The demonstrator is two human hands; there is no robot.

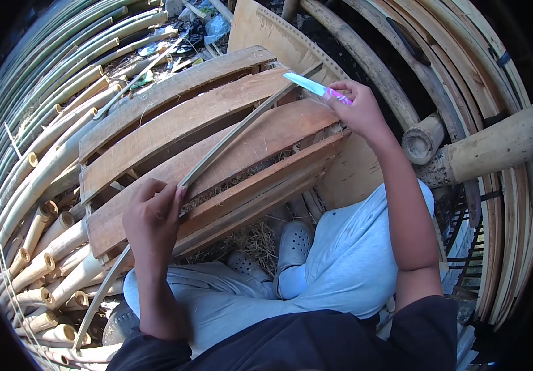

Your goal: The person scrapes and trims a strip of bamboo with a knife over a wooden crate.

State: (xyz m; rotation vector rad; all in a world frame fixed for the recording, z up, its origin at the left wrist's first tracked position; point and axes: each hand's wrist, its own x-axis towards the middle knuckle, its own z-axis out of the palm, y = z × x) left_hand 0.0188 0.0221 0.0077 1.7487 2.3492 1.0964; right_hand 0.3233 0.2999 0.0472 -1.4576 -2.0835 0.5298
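My left hand [154, 213] is closed on a long thin bamboo strip [235, 131], fingers pinching it near the front edge of a wooden slatted crate [217, 139]. From there the strip slants up to the right across the slats, and its other end runs down to the lower left behind my wrist. In my right hand [358, 108] is a knife with a light blue blade [304, 83] and a pink patterned handle. Its blade lies at the strip near the upper end; whether it touches is hard to tell.
Cut bamboo poles [38, 266] are stacked along the left. A plywood sheet [272, 37] stands behind the crate. Bent bamboo lengths and a thick bamboo post [495, 145] are on the right. Plastic litter [217, 28] lies at the back. My clogs [294, 244] rest below the crate.
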